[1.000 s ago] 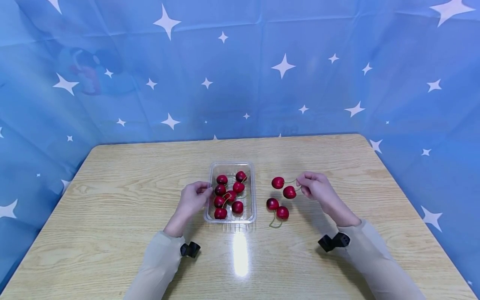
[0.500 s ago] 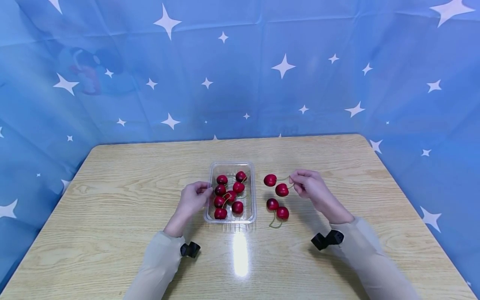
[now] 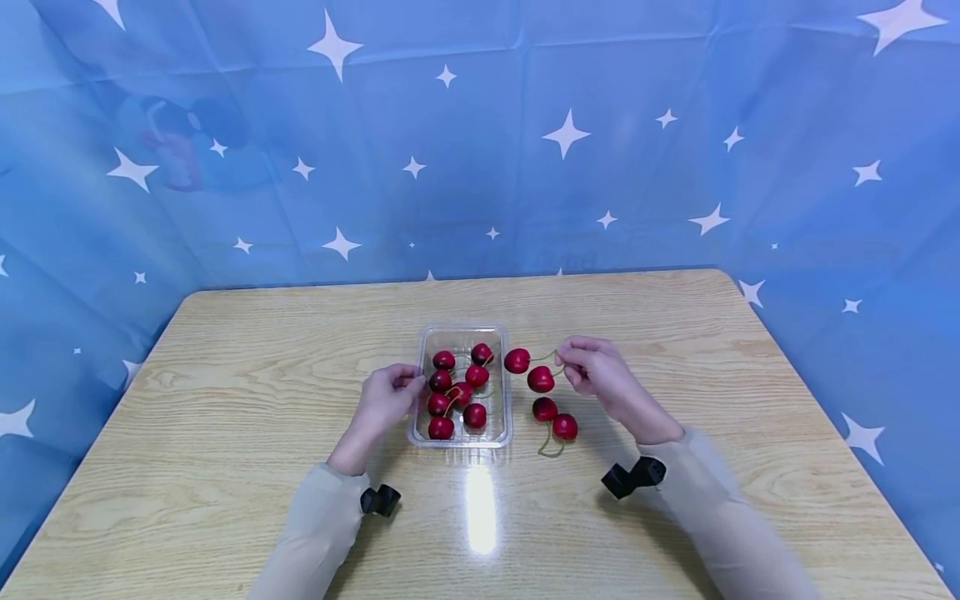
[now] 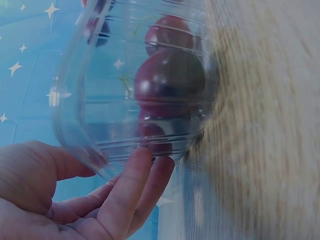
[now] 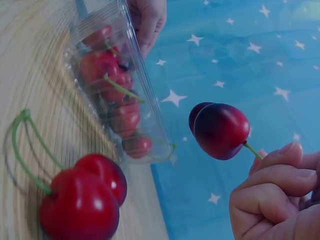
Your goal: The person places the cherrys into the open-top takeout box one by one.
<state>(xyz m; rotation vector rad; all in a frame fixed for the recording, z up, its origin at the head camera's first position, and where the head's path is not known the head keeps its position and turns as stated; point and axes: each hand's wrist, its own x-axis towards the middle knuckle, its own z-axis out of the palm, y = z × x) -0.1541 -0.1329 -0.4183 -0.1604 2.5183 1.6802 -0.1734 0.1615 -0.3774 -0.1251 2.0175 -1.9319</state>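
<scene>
A clear plastic container (image 3: 497, 437) with several red cherries inside stands mid-table. At its left wall my left hand (image 3: 388, 402) grips the rim, the thumb on one side and fingers against the outer wall in the left wrist view. My right hand (image 3: 603, 377) pinches the green stems of a pair of cherries (image 3: 540, 380), held up in the air at the container's right edge. In the right wrist view one held cherry (image 5: 221, 131) partly hides the other. Below them another cherry pair (image 3: 564, 427) lies on the table, stems joined.
The wooden table (image 3: 262, 400) ends at a blue curtain (image 3: 480, 142) with white stars, behind and at both sides. Black wrist-worn devices sit on both sleeves. A bright light reflection (image 3: 481, 508) shows in front of the container.
My right hand has moved left with the held cherry pair, bringing it from the table's right side to the container's right edge. The left hand and container have stayed in place.
</scene>
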